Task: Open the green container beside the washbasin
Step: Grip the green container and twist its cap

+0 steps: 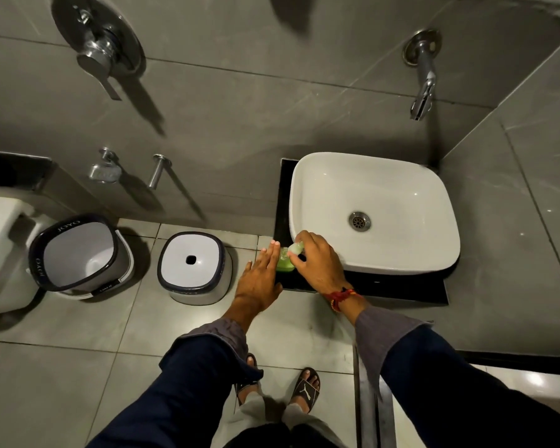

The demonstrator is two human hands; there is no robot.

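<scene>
A small green container (284, 264) stands on the black counter (401, 287), just left of the white washbasin (374, 211). My right hand (317, 261) reaches over it from the right, and its fingers pinch the pale translucent cap (296, 248) on top. My left hand (261, 279) lies flat against the container's left side, fingers straight and together. Both hands hide most of the container's body.
A wall spout (422, 76) hangs above the basin. On the floor to the left stand an open bucket (78, 253) and a white stool with a hole (193, 263). A toilet (0, 253) sits at the far left. My feet in sandals (306, 389) are below.
</scene>
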